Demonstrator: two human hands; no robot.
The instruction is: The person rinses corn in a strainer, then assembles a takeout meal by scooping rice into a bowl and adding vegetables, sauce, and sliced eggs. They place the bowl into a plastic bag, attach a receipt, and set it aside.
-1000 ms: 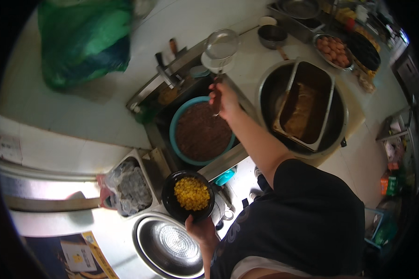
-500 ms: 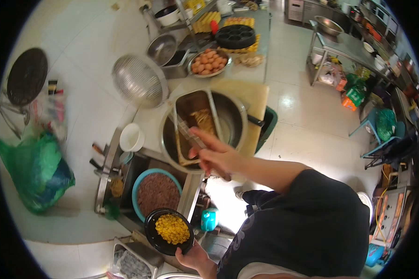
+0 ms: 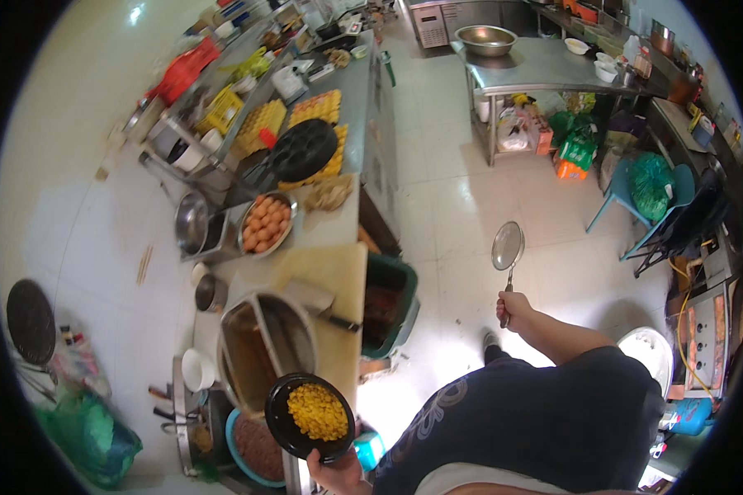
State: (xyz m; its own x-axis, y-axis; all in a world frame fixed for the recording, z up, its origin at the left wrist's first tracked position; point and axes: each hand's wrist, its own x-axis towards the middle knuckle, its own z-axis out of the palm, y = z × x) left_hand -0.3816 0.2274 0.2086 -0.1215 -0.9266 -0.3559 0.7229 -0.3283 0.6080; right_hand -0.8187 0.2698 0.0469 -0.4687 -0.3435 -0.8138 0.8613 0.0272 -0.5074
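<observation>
L hand (image 3: 336,473) closed under black bowl (image 3: 309,416) of corn, at lower edge, near the counter (image 3: 338,272). R hand (image 3: 513,308) fisted on strainer (image 3: 508,246) handle, out over the floor (image 3: 462,206); long axis near vertical, mesh head pointing up and away. Vs 0.5 s ago: strainer swung off the pot (image 3: 266,346) to the right.
</observation>
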